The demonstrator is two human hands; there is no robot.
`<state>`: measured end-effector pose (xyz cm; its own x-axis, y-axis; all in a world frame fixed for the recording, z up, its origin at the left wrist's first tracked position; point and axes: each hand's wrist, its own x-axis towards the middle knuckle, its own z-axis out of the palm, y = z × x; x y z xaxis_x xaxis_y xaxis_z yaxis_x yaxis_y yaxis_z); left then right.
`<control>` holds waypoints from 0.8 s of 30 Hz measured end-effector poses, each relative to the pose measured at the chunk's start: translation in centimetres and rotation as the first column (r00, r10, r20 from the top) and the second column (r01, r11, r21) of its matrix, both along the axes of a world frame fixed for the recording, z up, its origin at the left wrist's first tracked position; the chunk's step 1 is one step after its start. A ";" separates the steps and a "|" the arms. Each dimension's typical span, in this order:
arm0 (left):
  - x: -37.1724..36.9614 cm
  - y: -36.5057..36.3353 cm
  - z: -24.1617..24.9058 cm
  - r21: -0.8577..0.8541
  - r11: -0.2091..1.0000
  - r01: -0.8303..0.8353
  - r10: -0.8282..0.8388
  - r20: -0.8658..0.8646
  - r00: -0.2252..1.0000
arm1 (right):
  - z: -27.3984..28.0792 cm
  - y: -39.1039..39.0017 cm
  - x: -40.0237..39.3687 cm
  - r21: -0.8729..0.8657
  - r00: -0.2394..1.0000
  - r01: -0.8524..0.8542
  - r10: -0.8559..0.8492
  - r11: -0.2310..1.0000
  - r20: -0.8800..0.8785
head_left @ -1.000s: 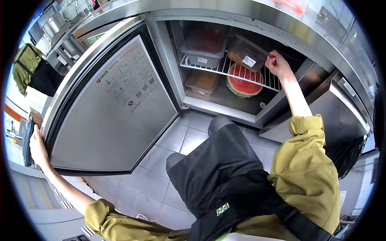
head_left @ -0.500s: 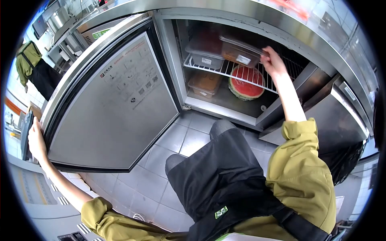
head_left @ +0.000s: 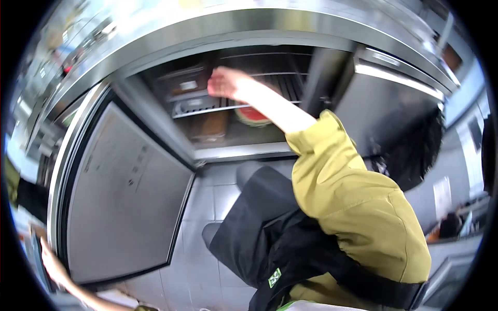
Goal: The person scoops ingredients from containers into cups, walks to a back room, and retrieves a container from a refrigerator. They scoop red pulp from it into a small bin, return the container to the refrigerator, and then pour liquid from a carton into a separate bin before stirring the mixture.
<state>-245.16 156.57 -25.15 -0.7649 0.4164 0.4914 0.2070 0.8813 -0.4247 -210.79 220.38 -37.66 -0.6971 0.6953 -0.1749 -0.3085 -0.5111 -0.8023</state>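
My right hand point(head_left: 227, 83) is inside the open fridge, in front of the upper wire shelf point(head_left: 207, 110). Its fingers are blurred and what they touch, if anything, cannot be made out. Left of it, a lidded plastic container point(head_left: 188, 83) stands on the upper shelf. Below the shelf are a container with brown contents point(head_left: 211, 126) and a cut watermelon point(head_left: 252, 115) with its red side showing. My left hand point(head_left: 50, 259) is at the outer edge of the open fridge door point(head_left: 127, 192), beside a dark flat object point(head_left: 39, 259); its fingers are smeared.
A steel counter point(head_left: 228, 28) runs above the fridge. To the right are a closed steel door point(head_left: 386, 98) and a black plastic bag point(head_left: 415, 150). At the far left, part of another person in dark clothing point(head_left: 31, 199) shows. Grey floor tiles lie below.
The view has turned right, so the fridge appears further left. My right hand has moved left across the shelf, away from the container it was touching. That container now sits further left, at the other containers' place.
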 end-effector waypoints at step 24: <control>0.5 6.0 2.5 0.412 0.908 -0.076 0.009 0.162 0.987 | 9.7 -32.5 52.1 0.116 0.657 0.738 -0.669 0.665 -0.346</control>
